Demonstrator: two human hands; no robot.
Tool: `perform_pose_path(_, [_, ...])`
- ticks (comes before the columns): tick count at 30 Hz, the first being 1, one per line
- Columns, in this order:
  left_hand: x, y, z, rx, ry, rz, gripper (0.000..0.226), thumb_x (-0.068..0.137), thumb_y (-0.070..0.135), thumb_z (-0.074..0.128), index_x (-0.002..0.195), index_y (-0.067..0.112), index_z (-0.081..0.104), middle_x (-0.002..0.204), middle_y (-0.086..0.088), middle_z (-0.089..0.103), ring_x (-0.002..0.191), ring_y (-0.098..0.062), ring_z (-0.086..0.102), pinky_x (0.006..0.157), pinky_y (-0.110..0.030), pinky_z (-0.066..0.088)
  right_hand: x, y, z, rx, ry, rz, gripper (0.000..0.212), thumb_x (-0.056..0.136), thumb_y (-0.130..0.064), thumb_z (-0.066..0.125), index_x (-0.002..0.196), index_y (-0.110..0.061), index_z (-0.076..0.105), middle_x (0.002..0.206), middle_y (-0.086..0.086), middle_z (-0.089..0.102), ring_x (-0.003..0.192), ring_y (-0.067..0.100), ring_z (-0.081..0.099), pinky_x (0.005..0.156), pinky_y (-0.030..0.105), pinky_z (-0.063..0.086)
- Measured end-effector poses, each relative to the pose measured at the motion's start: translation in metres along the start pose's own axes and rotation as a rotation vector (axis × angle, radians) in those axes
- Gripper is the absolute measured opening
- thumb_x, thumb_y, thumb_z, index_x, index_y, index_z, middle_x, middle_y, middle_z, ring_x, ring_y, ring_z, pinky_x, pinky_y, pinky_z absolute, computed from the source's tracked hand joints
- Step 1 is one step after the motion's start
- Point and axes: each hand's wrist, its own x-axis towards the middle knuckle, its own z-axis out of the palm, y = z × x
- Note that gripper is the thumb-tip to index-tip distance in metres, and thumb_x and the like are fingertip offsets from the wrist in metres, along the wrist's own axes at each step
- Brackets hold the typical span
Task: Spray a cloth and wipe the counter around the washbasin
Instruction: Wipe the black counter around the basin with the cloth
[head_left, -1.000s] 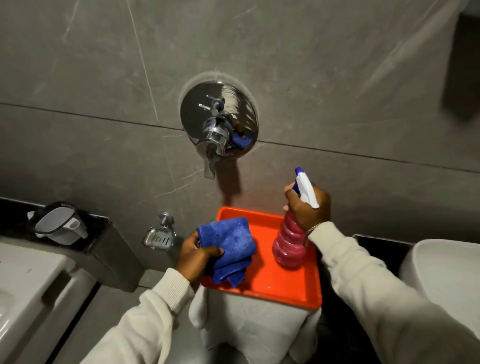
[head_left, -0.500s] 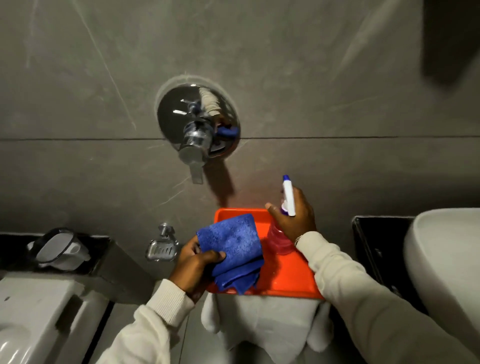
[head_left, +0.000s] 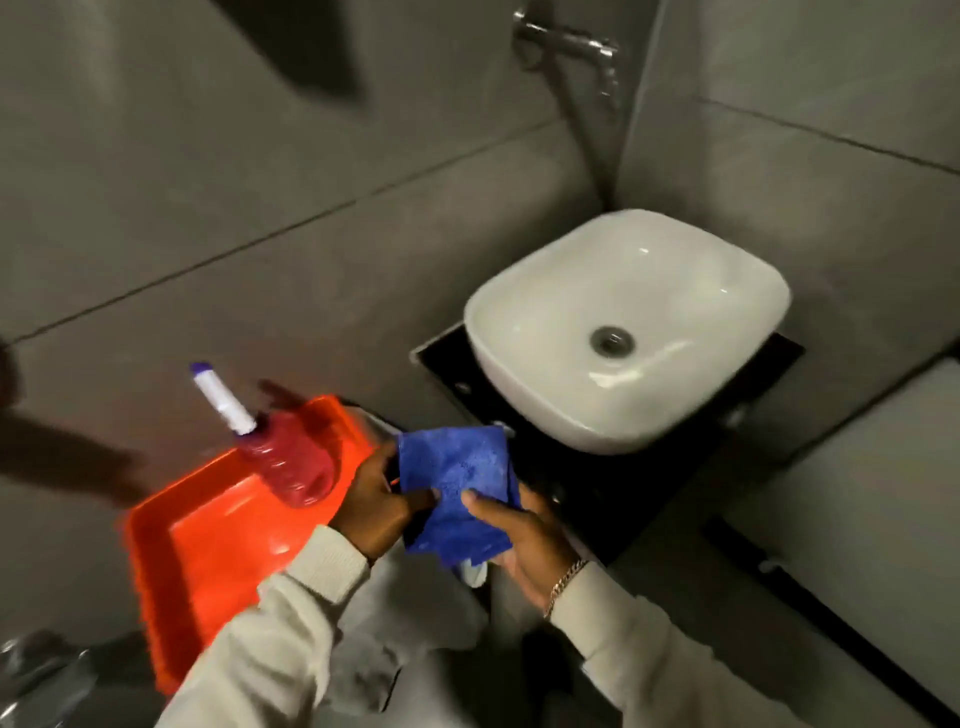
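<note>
Head view: the right hand (head_left: 530, 540) has let go of the bottle (head_left: 291, 462), now standing in the tray (head_left: 208, 540), and joined the left hand (head_left: 379, 504) gripping the cloth (head_left: 457, 488) (presumably sprayed) beside the basin (head_left: 623, 332), so wiping the black worktop (head_left: 597, 499) likely comes next.

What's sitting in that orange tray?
A pink spray bottle with a white nozzle stands in the orange tray, near its far edge. The rest of the floor that shows is bare; the left sleeve covers the near corner.
</note>
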Motion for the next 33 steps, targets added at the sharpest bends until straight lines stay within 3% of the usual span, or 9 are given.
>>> perform_pose_path(4, [0.039, 0.011, 0.049, 0.151, -0.19, 0.069, 0.053, 0.059, 0.006, 0.062, 0.11, 0.014, 0.051, 0.09, -0.006, 0.062, 0.072, 0.004, 0.062, 0.073, -0.014, 0.052, -0.011, -0.016, -0.054, -0.075, 0.223, -0.14, 0.049, 0.063, -0.007, 0.07, 0.111, -0.011, 0.064, 0.103, 0.015, 0.071, 0.085, 0.023, 0.072, 0.065, 0.028, 0.059])
perform_pose_path(8, [0.096, 0.031, 0.068, 0.332, -0.193, 0.245, 0.042, 0.069, 0.016, 0.058, 0.11, 0.012, 0.054, 0.093, -0.01, 0.061, 0.08, -0.005, 0.061, 0.08, -0.023, 0.048, -0.007, -0.023, -0.089, -0.367, 0.352, -0.228, 0.046, 0.066, -0.007, 0.075, 0.107, -0.018, 0.055, 0.106, 0.009, 0.067, 0.102, 0.03, 0.065, 0.087, 0.038, 0.054])
perform_pose_path(11, [0.148, 0.056, 0.067, 0.83, -0.224, 0.453, 0.052, 0.079, 0.03, 0.05, 0.126, 0.008, 0.052, 0.132, -0.02, 0.055, 0.11, -0.027, 0.056, 0.104, -0.029, 0.034, 0.0, -0.021, -0.102, -0.586, 0.372, -0.285, 0.045, 0.069, -0.006, 0.076, 0.101, -0.029, 0.054, 0.1, 0.001, 0.068, 0.097, 0.022, 0.066, 0.086, 0.035, 0.053])
perform_pose_path(15, [0.204, 0.076, 0.059, 1.345, -0.442, 0.416, 0.057, 0.092, 0.037, 0.033, 0.141, 0.009, 0.033, 0.155, -0.013, 0.028, 0.147, -0.03, 0.01, 0.121, -0.045, 0.009, 0.012, -0.019, -0.1, -0.814, 0.4, -0.465, 0.034, 0.063, -0.019, 0.077, 0.096, -0.015, 0.066, 0.086, -0.001, 0.074, 0.077, 0.01, 0.069, 0.074, 0.027, 0.056])
perform_pose_path(18, [0.225, 0.078, 0.056, 1.344, -0.53, 0.389, 0.056, 0.098, 0.034, 0.033, 0.147, 0.012, 0.016, 0.159, -0.01, 0.015, 0.148, -0.024, 0.006, 0.121, -0.04, 0.007, 0.026, -0.017, -0.083, -0.927, 0.425, -0.591, 0.033, 0.065, -0.02, 0.076, 0.097, -0.014, 0.069, 0.086, -0.001, 0.074, 0.077, 0.01, 0.068, 0.072, 0.018, 0.054])
perform_pose_path(23, [0.25, 0.068, 0.034, 1.539, -0.672, 0.49, 0.079, 0.083, 0.058, 0.015, 0.148, 0.013, 0.004, 0.16, -0.008, 0.005, 0.148, -0.023, -0.001, 0.122, -0.041, 0.004, 0.061, -0.004, -0.05, -1.267, 0.439, -0.814, 0.036, 0.066, -0.015, 0.071, 0.102, -0.013, 0.069, 0.081, 0.009, 0.061, 0.077, 0.027, 0.057, 0.069, 0.035, 0.051])
perform_pose_path(27, [0.272, 0.054, 0.017, 1.602, -0.695, 0.695, 0.078, 0.088, 0.06, 0.018, 0.148, 0.012, 0.009, 0.16, -0.009, 0.005, 0.148, -0.025, -0.005, 0.121, -0.045, 0.0, 0.104, 0.01, -0.031, -1.523, 0.521, -0.977, 0.023, 0.086, -0.026, 0.054, 0.102, -0.014, 0.065, 0.077, 0.014, 0.062, 0.077, 0.027, 0.048, 0.06, 0.033, 0.049])
perform_pose_path(30, [0.292, 0.055, 0.015, 1.593, -0.706, 0.756, 0.073, 0.093, 0.053, 0.026, 0.148, 0.009, 0.006, 0.161, -0.01, 0.001, 0.147, -0.025, -0.008, 0.119, -0.047, 0.004, 0.13, 0.009, -0.018, -1.648, 0.554, -0.976, 0.04, 0.095, -0.039, 0.044, 0.1, -0.009, 0.07, 0.076, 0.017, 0.063, 0.078, 0.025, 0.042, 0.056, 0.03, 0.043])
perform_pose_path(33, [0.308, 0.058, 0.019, 1.68, -0.737, 0.889, 0.076, 0.092, 0.055, 0.023, 0.147, 0.006, 0.006, 0.16, -0.013, 0.002, 0.147, -0.028, -0.006, 0.118, -0.05, 0.008, 0.152, 0.019, -0.008, -1.638, 0.593, -0.739, 0.013, 0.084, -0.016, 0.068, 0.09, -0.005, 0.068, 0.074, 0.016, 0.061, 0.074, 0.028, 0.047, 0.058, 0.03, 0.036])
